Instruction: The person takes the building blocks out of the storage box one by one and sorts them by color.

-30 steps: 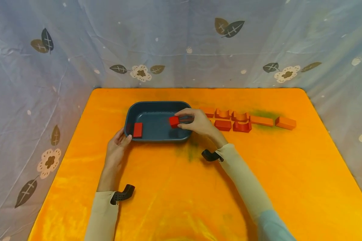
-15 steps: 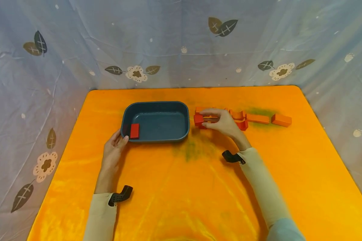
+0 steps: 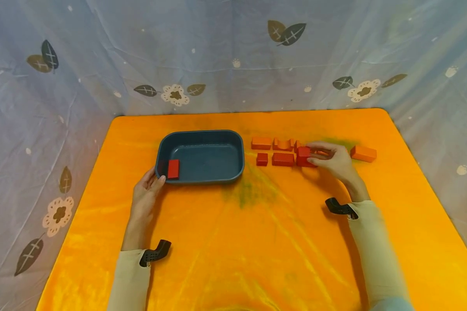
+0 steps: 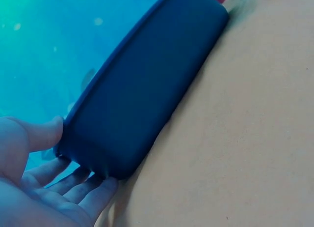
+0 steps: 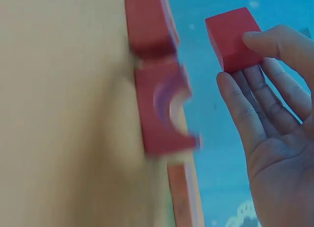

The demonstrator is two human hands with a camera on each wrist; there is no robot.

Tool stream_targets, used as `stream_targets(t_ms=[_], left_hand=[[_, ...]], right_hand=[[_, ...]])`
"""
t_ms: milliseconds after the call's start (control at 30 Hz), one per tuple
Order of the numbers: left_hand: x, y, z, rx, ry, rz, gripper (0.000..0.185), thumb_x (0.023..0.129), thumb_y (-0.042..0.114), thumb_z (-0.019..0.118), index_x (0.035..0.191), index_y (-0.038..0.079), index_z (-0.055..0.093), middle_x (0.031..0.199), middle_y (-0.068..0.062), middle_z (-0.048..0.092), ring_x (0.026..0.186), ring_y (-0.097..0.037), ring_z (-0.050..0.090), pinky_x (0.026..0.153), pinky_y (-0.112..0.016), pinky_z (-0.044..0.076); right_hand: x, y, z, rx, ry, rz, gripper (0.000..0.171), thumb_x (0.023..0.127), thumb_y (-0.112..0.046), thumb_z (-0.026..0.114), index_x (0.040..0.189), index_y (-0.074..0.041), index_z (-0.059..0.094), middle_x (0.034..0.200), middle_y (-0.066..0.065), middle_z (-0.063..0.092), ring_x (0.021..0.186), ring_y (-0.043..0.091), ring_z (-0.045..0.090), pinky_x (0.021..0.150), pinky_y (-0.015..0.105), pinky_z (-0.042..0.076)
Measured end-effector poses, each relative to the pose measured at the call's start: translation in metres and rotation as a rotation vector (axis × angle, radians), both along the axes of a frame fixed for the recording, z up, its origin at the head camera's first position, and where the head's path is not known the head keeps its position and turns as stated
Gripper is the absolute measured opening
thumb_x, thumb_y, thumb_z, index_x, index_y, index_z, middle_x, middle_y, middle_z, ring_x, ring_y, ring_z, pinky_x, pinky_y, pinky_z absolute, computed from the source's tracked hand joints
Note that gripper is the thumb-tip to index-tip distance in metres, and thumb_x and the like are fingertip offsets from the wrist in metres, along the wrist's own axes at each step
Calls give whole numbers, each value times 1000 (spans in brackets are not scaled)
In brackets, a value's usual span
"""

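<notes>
Two hands, right hand [image 3: 334, 160] pinching upright red cube [image 3: 303, 152], left hand [image 3: 145, 196] relaxed against tray [image 3: 200, 175]

The right hand [image 3: 334, 160] covers part of the block row right of the blue tray [image 3: 200, 137], hiding some blocks. In the right wrist view the arched block [image 5: 164, 106] is blurred, and the bottom edge crops the palm.

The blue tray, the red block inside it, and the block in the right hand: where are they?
blue tray [image 3: 202, 134], head view, far rim.
red block [image 3: 173, 168], head view, top face.
held block [image 5: 231, 38], right wrist view, front face.
</notes>
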State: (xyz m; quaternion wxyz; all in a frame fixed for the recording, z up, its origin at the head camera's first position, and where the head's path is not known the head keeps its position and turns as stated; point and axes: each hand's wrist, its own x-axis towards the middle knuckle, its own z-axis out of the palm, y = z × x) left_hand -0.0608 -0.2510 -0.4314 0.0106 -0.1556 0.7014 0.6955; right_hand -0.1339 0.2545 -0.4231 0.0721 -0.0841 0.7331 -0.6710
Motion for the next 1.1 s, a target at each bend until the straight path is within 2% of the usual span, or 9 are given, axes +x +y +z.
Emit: stream_targets(t_ms=[233,467,600,700,800,833,967,1067,1100], left_hand=[[0,-1,0,-10,-8,-4,61,101,12,54,155,6,27,158,-10,30,141,-21,34,111,-24,35],[0,-3,1,3,-7,-10,61,101,12,54,155,6,26,159,-10,29,142,-21,32,111,-24,35],[0,-1,1,-5,-15,-9,62,101,12,55,155,6,26,159,-9,28,142,-20,32,112,-25,34],[0,0,1,-17,-26,-4,62,101,12,54,155,7,26,160,-7,27,143,-19,31,112,-26,33],[0,0,1,-21,-28,-3,62,101,13,54,156,8,26,159,-7,28,142,-19,32,112,-26,33],[1,-1,1,-17,-24,-4,61,101,13,54,155,8,26,159,-7,28,142,-19,32,112,-26,33],[1,-2,0,-17,-18,-1,62,101,15,55,156,9,27,159,-8,29,143,-20,32,112,-26,33],[0,-2,-1,-23,-21,1,63,100,18,57,155,9,28,159,-9,29,143,-21,32,112,-26,34],[0,-2,-1,-25,-22,-1,64,100,19,57,155,9,28,159,-8,29,143,-21,32,112,-26,34]], right_hand=[[10,35,-4,80,27,-63,44,88,2,70,130,7,58,115,-8,68,101,6,67,83,23,56],[14,56,-11,31,45,-115,43,87,8,68,128,12,57,112,-7,69,101,5,67,82,18,55],[15,65,-20,123,35,-144,43,88,6,68,129,13,56,109,-13,69,99,0,66,82,14,53],[15,70,-27,270,7,-155,44,91,-3,68,131,10,56,107,-22,66,98,-6,63,82,9,50],[14,71,-30,385,15,-137,43,93,-9,68,131,8,57,107,-21,65,95,-9,60,80,8,49],[14,71,-29,430,16,-137,43,93,-12,68,131,6,58,107,-20,66,94,-10,59,79,7,48],[12,67,-22,537,32,-102,43,94,-15,67,131,5,58,117,9,67,91,-12,56,77,7,48],[12,65,-17,597,41,-67,43,94,-12,67,131,6,57,123,27,61,91,-13,54,75,6,47],[12,64,-14,618,45,-59,42,93,-10,67,131,6,57,123,30,60,91,-10,56,74,6,46]])
